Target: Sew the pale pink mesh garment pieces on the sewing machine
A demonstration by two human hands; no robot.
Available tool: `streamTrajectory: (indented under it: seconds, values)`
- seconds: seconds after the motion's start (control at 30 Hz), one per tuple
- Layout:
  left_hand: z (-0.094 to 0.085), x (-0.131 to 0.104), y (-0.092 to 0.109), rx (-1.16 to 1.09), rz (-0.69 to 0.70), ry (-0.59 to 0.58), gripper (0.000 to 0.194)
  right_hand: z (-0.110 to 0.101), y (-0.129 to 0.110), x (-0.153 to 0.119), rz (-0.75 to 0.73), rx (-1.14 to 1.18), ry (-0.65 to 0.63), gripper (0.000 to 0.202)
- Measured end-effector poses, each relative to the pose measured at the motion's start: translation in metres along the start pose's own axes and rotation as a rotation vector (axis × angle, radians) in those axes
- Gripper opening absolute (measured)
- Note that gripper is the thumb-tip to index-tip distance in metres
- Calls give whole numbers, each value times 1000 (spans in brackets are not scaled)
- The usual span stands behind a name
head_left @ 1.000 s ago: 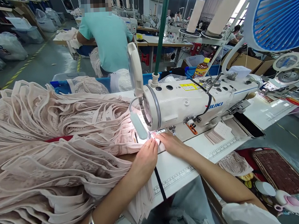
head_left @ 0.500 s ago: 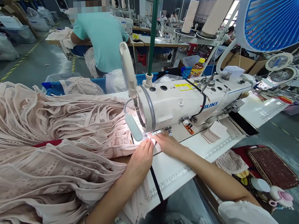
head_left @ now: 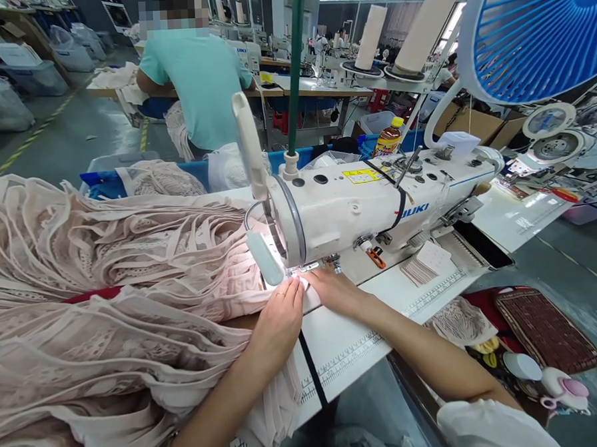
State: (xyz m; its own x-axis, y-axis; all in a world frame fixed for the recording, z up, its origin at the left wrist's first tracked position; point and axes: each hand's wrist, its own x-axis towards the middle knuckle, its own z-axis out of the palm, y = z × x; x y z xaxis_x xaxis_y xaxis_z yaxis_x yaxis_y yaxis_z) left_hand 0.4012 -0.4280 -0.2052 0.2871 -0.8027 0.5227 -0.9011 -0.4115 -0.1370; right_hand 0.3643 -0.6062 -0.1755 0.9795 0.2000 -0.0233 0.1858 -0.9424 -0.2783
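The white JUKI sewing machine [head_left: 335,211] stands before me, with its lamp lighting the needle area. Below its head, a small piece of pale pink fabric [head_left: 308,295] lies mostly hidden under my fingers. My left hand [head_left: 282,311] is closed on this fabric from the left, its fingers pressed together and a ring on one. From the right, my right hand [head_left: 335,290] holds the same fabric, fingertips close to the presser foot. The two hands nearly touch. The needle and the fingertips' exact grip are too small to make out.
Layered pale pink lace garments [head_left: 104,240] cover the table's left side. Small fabric pieces [head_left: 428,262] lie on the right by a printed ruler. A blue fan [head_left: 543,34] hangs at upper right. A bottle [head_left: 389,139] stands behind the machine. A person [head_left: 201,88] sits ahead.
The view has shifted slightly, so the scene sits a little further left. Both hands keep nearly the same place at the needle area, and their hold looks unchanged.
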Motion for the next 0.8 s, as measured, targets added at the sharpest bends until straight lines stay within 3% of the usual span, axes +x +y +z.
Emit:
streamTrajectory:
  seconds: [0.47,0.6,0.8]
  values:
    - [10,-7,1,-23,-51,-84,45,-2,-1,-1,88,-51,-87,38]
    - [-1,-1,-1,53,-22,-56,40,0,-3,0,90,-133,-65,39]
    - [-24,10,-25,52,-37,-194,32,10,1,-5,34,-151,61,41]
